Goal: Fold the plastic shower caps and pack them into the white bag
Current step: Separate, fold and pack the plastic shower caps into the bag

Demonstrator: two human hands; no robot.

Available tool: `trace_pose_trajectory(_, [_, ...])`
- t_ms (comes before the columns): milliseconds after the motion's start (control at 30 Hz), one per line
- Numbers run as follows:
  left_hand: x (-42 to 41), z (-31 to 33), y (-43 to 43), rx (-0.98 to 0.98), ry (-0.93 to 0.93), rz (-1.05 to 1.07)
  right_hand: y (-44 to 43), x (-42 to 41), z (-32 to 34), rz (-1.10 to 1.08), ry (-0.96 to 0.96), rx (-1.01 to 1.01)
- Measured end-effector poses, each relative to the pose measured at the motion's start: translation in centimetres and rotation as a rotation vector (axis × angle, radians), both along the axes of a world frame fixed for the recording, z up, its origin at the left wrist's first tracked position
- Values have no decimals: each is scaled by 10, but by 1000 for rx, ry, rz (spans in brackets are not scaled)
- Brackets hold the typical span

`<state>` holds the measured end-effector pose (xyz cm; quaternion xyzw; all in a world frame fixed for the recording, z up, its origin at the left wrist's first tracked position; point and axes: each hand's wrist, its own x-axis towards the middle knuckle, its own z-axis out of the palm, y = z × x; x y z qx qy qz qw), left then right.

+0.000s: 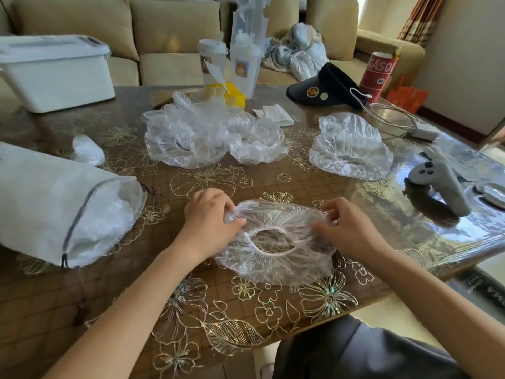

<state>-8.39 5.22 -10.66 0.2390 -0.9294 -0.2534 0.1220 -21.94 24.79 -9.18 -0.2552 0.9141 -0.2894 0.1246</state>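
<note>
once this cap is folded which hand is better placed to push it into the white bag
Probably left. The white bag lies on that side, its open mouth facing the left hand; the right hand would have to cross over the cap.

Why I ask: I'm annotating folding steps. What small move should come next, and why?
Probably fold the shower cap in half, left hand carrying its edge to the right hand: it lies flat, unfolded, each hand pinching an opposite edge.

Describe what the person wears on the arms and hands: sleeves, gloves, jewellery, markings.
The left hand and right hand are bare: no gloves, rings or watch. The left forearm and right forearm are bare too, with no sleeve in view.
</note>
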Motion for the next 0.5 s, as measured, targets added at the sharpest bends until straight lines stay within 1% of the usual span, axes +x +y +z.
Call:
trace_pose_trajectory(67, [2,4,-2,105,116,-5,-6,2,0,-15,-32,-120])
trace_pose_trajectory(133, [5,9,-6,206,200,24,-13,0,-1,-19,59,-222])
trace_pose_trajectory(167, [7,10,-9,224,225,53,-17,0,2,-9,122,-253])
trace_pose_trajectory(233, [10,11,-11,185,225,131,-24,0,2,26,220,-221])
trace_pose_trajectory(300, [12,8,-11,7,242,183,-25,0,2,62,327,-155])
trace_pose_trajectory(367, [18,17,-5,-156,350,99,-21,5,10,138,491,-179])
trace_pose_trajectory(400, [21,24,-1,-160,381,-3,-18,9,15,215,524,-216])
trace_pose_trajectory(433, [25,32,5,-91,347,-136,-14,14,22,320,478,-247])
trace_pose_trajectory(467, [29,40,12,32,253,-262,-10,21,27,443,360,-242])
trace_pose_trajectory(500, [31,46,17,157,119,-353,-7,27,30,561,209,-196])
